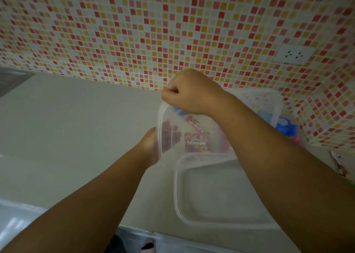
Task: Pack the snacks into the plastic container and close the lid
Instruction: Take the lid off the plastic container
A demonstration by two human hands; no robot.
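Note:
A clear plastic container (169,152) stands on the grey counter near the tiled wall. Through its translucent lid (205,122) I see snacks, among them a brown packet (197,143) and a red one (194,123). My right hand (192,93) is curled in a fist over the far left corner and pinches the lid's edge. My left hand (148,147) holds the container's left side; its fingers are hidden behind the wall of the box.
A second clear lid (221,195) lies flat on the counter just in front of the container. At the back right stands another clear box (269,100) with blue and pink items (286,127) beside it. A wall socket (294,55) is above.

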